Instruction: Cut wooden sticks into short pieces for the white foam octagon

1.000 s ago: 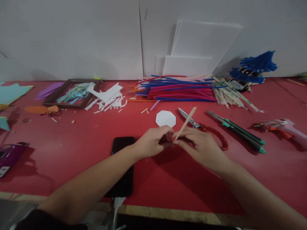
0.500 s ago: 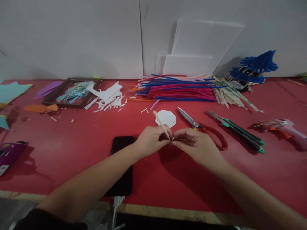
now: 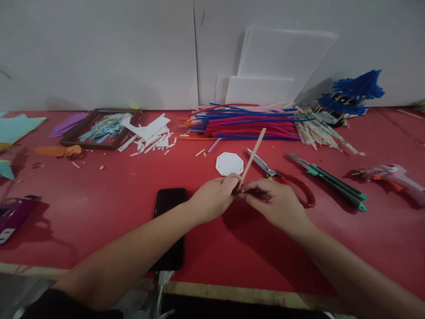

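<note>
My left hand (image 3: 217, 197) is closed round the lower end of a thin wooden stick (image 3: 253, 156), which slants up and to the right. Fingertips of my right hand (image 3: 274, 199) meet it there in a pinch, with a tiny pale bit between them too small to name. Just beyond my hands lies a white octagonal piece (image 3: 229, 164) with small holes near its edge. Scissors (image 3: 265, 166) with red handles rest behind my right hand, partly hidden by it.
A black phone (image 3: 169, 248) with a cable lies under my left forearm. To the right are a green-and-black utility knife (image 3: 332, 184) and a glue gun (image 3: 388, 175). Colourful pipe cleaners (image 3: 249, 124), white scraps (image 3: 152, 133) and a brown frame (image 3: 96, 144) line the back of the red table.
The stick has swung from leaning up-left to leaning up-right, and more of its length shows. My left hand has turned with it; my right hand has barely moved.
</note>
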